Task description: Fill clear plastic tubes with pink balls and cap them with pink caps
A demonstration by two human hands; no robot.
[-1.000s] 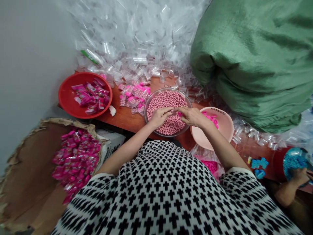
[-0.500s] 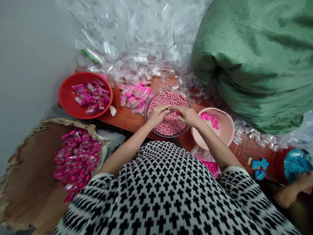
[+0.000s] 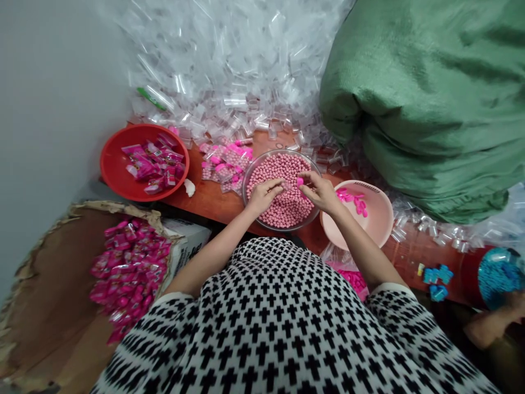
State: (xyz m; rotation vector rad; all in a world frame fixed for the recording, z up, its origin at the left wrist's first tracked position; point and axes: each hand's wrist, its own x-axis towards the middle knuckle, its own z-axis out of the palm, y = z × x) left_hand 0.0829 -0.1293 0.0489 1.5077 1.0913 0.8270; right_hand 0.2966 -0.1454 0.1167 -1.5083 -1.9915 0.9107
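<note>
A round metal bowl [image 3: 245, 201] full of small pink balls [image 3: 283, 213] is in front of me. Over its left half, my left hand [image 3: 263, 197] is closed in a pinch. What looks like a small clear plastic container, only faintly visible, is at its fingertips. My right hand [image 3: 319, 191] is above the bowl's right side, with a bright pink cap [image 3: 299, 181] between thumb and fingers. The hands are a short way apart. To the right, a pale pink basin [image 3: 379, 224] holds several loose pink caps [image 3: 360, 205]. Filled clear containers [image 3: 225, 161] with pink caps lie left of the bowl.
A red basin [image 3: 109, 175] of pink wrapped packets and a torn cardboard box [image 3: 45, 295] of more packets are at left. Clear containers [image 3: 229, 65] heap behind. A green sack [image 3: 426, 109] bulges at right. Beyond it, another person's hand [image 3: 492, 323] is near blue pieces [image 3: 498, 276].
My right hand has drawn back to the right from my left hand, and the pink cap now shows clearly in its fingers. My left hand has barely moved.
</note>
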